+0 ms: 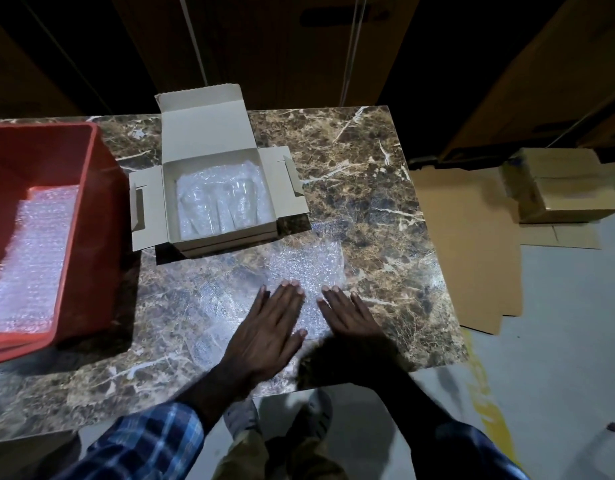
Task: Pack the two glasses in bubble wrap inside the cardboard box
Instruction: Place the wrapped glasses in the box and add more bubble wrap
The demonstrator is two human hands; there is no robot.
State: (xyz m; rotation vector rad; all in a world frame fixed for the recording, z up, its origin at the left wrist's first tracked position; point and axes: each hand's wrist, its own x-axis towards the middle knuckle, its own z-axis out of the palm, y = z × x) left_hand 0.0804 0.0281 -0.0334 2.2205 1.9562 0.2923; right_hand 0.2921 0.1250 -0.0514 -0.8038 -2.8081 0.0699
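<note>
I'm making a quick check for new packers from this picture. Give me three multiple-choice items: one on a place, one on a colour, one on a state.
1. Where does the loose bubble wrap sheet lie?
A. In the cardboard box
B. On the marble table, under both hands
C. On the floor

2. What colour is the crate to the left of the cardboard box?
A. Blue
B. Green
C. Red

3. How is the cardboard box?
A. Open, lid flap up
B. Taped shut
C. Folded flat

Answers:
1 B: the left hand and right hand rest flat on the sheet on the table.
2 C: its walls are red.
3 A: the flaps stand open and wrapped glasses show inside.
</note>
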